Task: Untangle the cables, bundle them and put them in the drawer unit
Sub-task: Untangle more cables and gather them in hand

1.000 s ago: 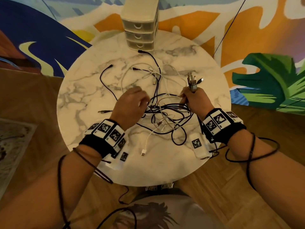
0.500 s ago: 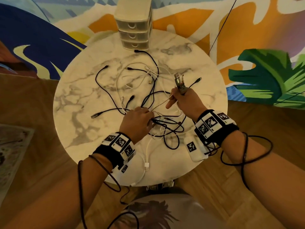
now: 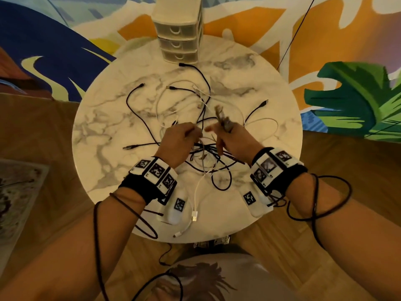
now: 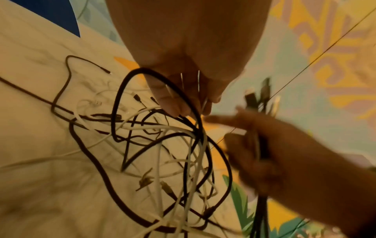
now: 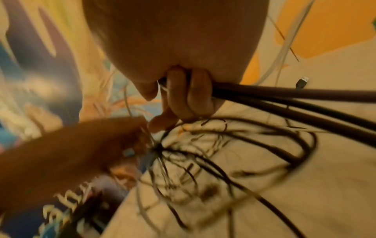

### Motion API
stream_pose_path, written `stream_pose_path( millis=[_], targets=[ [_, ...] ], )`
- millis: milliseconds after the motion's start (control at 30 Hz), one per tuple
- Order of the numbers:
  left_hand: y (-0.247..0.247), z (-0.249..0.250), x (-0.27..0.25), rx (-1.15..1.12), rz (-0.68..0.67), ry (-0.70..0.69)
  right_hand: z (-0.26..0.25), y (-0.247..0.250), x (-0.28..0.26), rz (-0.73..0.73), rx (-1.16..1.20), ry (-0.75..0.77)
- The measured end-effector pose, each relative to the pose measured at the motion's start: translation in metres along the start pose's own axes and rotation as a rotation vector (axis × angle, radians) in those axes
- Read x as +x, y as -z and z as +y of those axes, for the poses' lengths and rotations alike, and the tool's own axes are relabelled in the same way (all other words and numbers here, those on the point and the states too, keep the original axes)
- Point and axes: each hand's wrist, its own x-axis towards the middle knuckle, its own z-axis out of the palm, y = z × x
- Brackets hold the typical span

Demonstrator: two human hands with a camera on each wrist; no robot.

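Observation:
A tangle of black and white cables [image 3: 204,153] lies on the round marble table [image 3: 108,135]. My left hand [image 3: 184,140] is raised above the knot and pinches several strands [image 4: 195,128] between fingertips. My right hand [image 3: 227,135] grips a bunch of cable ends [image 3: 221,117], plugs sticking up, with its forefinger stretched toward the left hand. The gripped cables [image 5: 284,96] run out of the right fist. A cream three-drawer unit [image 3: 178,33] stands at the table's far edge, drawers closed.
Loose cable ends spread over the table: a black plug [image 3: 263,103] at right, another [image 3: 128,147] at left, a white plug [image 3: 194,219] near the front edge. A painted mural wall stands behind; wood floor surrounds the table.
My left hand rose from the table and moved right to the knot, lifting strands. The right hand with its plug bunch shifted left toward it, forefinger extended.

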Motion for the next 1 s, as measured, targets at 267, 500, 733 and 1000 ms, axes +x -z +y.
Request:
stream_pose_path(
  millis=[267, 500, 733, 1000],
  targets=[
    [0.010, 0.005, 0.003, -0.175, 0.001, 0.059, 0.015, -0.016, -0.012, 0.003, -0.169, 0.000],
    [0.009, 0.007, -0.001, -0.182, -0.041, 0.036, 0.004, -0.017, 0.003, -0.050, -0.357, 0.061],
    [0.019, -0.029, -0.004, -0.200, 0.049, 0.266, 0.017, 0.012, 0.010, 0.362, 0.312, -0.008],
    [0.014, -0.048, -0.005, -0.138, 0.076, 0.387, 0.022, 0.040, -0.001, 0.854, 0.773, 0.075]
  ],
)
